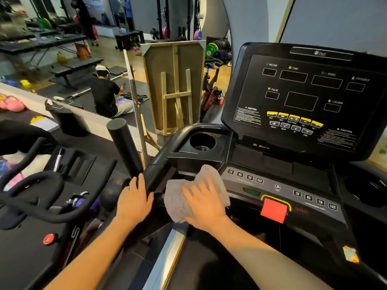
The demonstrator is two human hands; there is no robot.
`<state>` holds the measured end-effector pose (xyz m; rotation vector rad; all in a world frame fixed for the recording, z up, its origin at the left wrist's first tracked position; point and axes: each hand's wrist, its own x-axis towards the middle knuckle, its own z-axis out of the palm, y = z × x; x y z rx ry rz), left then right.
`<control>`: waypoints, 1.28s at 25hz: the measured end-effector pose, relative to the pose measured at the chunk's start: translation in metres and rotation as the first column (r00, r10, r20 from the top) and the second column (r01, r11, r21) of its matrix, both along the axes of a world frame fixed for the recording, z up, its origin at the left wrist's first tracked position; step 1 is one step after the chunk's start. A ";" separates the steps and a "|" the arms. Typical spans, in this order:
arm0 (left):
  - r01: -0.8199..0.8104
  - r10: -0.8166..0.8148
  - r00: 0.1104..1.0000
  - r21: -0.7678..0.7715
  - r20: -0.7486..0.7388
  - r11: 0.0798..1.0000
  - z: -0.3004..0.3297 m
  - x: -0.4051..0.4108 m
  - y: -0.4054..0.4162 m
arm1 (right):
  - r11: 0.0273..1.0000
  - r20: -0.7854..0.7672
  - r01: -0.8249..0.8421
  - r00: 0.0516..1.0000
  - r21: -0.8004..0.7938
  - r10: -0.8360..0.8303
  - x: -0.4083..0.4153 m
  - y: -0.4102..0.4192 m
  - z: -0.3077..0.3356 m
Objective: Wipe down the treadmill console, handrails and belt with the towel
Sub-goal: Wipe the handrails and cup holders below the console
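A black treadmill console [301, 97] with dark displays and yellow buttons rises at the right. Below it runs a grey button strip [278, 189] with a red stop key [274, 210]. My right hand [204, 204] lies flat on a crumpled grey towel [178, 197], pressing it against the left end of that strip. My left hand [134, 199] wraps around the black left handrail [159, 164], which curves up past a cup holder [202, 141]. The dark belt [219, 268] lies under my forearms, mostly in shadow.
An exercise bike's handlebars [37, 197] and a black foam roller [124, 147] stand close on the left. Behind the treadmill leans a wooden board [176, 84]. A person [105, 95] sits on the gym floor further back, among benches and weights.
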<state>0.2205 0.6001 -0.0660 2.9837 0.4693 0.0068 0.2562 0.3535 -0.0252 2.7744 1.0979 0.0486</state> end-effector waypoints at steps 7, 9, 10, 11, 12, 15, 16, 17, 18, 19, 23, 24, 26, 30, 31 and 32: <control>0.002 -0.007 1.000 -0.145 -0.030 0.989 0.009 0.020 0.009 | 0.992 -0.130 0.091 0.986 -0.084 -0.101 0.016 0.048 0.015; 0.013 -0.019 0.999 -0.137 -0.040 0.990 0.007 0.030 0.010 | 0.994 -0.108 0.104 0.989 0.039 -0.100 0.018 0.043 0.015; 0.020 -0.027 0.998 -0.136 -0.048 0.991 0.006 0.037 0.010 | 0.984 -0.122 0.128 0.986 0.127 -0.112 0.019 0.040 0.017; 0.030 -0.038 0.998 -0.137 -0.055 0.990 0.006 0.043 0.010 | 0.961 -0.174 0.176 0.975 0.213 -0.140 0.020 0.038 0.021; 0.036 -0.046 0.997 -0.147 -0.060 0.988 0.005 0.050 0.009 | 0.921 -0.254 0.249 0.951 0.300 -0.174 0.023 0.038 0.028; 0.061 -0.067 0.997 -0.182 -0.029 0.981 0.008 0.067 0.006 | 0.643 -0.599 0.549 0.783 0.535 -0.170 0.043 0.036 0.060; 0.066 -0.071 0.997 -0.186 -0.025 0.980 0.011 0.071 0.006 | 0.511 -0.642 0.608 0.755 0.607 -0.136 0.053 0.031 0.078; 0.072 -0.077 0.997 -0.182 -0.024 0.981 0.012 0.076 0.006 | 0.369 -0.656 0.641 0.747 0.673 -0.102 0.063 0.024 0.097; 0.076 -0.081 0.996 -0.183 -0.024 0.980 0.014 0.079 0.006 | 0.236 -0.656 0.651 0.751 0.721 -0.068 0.071 0.016 0.118; 0.077 -0.082 0.996 -0.194 -0.020 0.978 0.014 0.081 0.005 | 0.146 -0.636 0.637 0.769 0.757 -0.063 0.078 0.011 0.138; 0.061 -0.069 0.997 -0.243 -0.021 0.968 0.013 0.095 0.004 | 0.535 -0.309 0.442 0.894 0.720 -0.323 0.109 0.034 0.149; 0.056 -0.063 0.998 -0.241 -0.022 0.969 0.014 0.099 0.004 | 0.698 -0.180 0.360 0.930 0.619 -0.320 0.116 0.049 0.129; 0.079 -0.085 0.996 -0.260 -0.015 0.963 0.013 0.105 0.005 | 0.912 -0.151 0.241 0.968 0.332 -0.201 0.121 0.082 0.076; 0.063 -0.072 0.997 -0.362 -0.011 0.930 0.006 0.105 0.008 | 0.985 -0.175 0.122 0.979 0.120 -0.100 0.139 0.109 0.025; 0.058 -0.067 0.998 -0.350 -0.014 0.935 0.004 0.105 0.007 | 0.991 -0.158 0.088 0.985 0.104 -0.071 0.150 0.110 0.024; 0.049 -0.060 0.998 -0.328 -0.024 0.943 0.006 0.107 0.005 | 0.994 -0.160 0.069 0.986 0.089 -0.054 0.162 0.112 0.025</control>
